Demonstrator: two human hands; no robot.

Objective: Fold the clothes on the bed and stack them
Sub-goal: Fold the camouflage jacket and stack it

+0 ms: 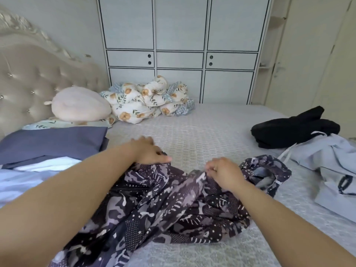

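Note:
A dark purple-and-grey patterned garment (pixel 163 207) lies crumpled on the grey bed cover (pixel 202 132) in front of me. My left hand (pixel 150 151) grips its far left edge with curled fingers. My right hand (pixel 223 172) pinches a fold of the same garment near its upper middle. A folded black garment (pixel 292 128) rests at the right side of the bed. Just in front of it lies an unfolded light blue-grey garment (pixel 331 166) with drawstrings. At the left edge sits a light blue and white cloth (pixel 28 176).
A blue-grey pillow (pixel 52 143) and a pink plush cushion (pixel 79 105) lie by the tufted headboard (pixel 28 78). A bundled floral quilt (pixel 148 99) sits at the far edge. White wardrobe doors (pixel 181 45) stand behind the bed.

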